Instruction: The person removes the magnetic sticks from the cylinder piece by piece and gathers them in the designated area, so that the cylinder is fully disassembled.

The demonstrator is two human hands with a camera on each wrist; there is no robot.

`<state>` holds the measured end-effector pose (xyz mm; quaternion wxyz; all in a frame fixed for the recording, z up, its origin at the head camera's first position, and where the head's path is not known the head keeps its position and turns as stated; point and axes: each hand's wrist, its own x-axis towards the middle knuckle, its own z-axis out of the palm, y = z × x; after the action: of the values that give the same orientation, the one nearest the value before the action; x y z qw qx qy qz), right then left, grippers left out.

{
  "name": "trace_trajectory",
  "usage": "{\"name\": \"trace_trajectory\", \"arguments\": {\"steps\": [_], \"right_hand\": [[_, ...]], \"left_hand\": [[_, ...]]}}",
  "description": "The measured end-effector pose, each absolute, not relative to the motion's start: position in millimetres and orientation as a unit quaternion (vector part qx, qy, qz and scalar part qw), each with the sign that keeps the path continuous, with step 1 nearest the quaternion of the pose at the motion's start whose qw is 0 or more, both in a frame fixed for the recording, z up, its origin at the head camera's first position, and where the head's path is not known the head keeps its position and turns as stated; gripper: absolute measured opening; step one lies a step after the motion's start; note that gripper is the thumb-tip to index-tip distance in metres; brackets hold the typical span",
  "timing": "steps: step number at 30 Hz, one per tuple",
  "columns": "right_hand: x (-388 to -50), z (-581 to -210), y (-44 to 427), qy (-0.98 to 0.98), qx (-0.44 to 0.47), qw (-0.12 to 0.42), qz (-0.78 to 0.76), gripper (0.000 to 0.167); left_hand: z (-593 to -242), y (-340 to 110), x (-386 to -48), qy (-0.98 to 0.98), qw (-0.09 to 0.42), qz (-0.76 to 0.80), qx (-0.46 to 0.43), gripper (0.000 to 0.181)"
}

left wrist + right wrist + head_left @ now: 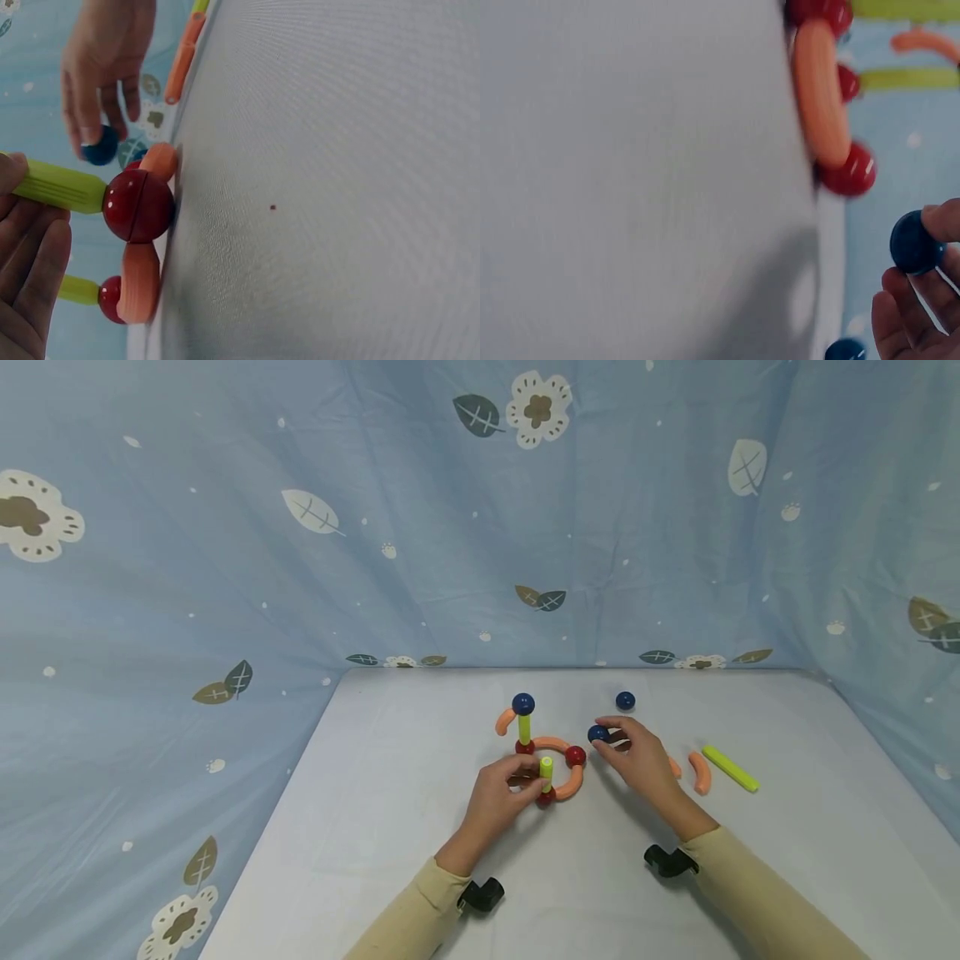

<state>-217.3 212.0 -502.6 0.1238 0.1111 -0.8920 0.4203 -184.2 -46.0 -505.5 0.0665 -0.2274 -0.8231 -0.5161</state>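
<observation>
My left hand pinches an upright yellow-green rod, which stands on a red ball. That ball belongs to a ring of curved orange sticks and red balls on the table. At the ring's back, a second yellow-green rod rises from another red ball and carries a blue ball, with a curved orange stick at its side. To the right of the ring, my right hand holds a blue ball between thumb and fingers, raised above the table and apart from the ring.
Another blue ball lies farther back on the white table. Right of my right hand are a loose curved orange stick, another partly hidden by the hand, and a yellow-green rod. A patterned blue cloth hangs behind.
</observation>
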Motion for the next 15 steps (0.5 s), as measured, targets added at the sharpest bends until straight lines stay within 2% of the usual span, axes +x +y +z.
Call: {"name": "trace_trajectory", "arguments": {"steps": [6,15], "right_hand": [[-236.9,-508.9,226.2,-0.915,0.075,0.097,0.385,0.039],[-268.2,-506.4,230.4,-0.925,0.094,0.114,0.349,0.037]], "left_hand": [[-507.6,-47.2,-184.1,-0.822,0.068,-0.516,-0.231,0.020],[-506.0,-48.3,-184.1,-0.822,0.063,-0.517,-0.229,0.021]]}}
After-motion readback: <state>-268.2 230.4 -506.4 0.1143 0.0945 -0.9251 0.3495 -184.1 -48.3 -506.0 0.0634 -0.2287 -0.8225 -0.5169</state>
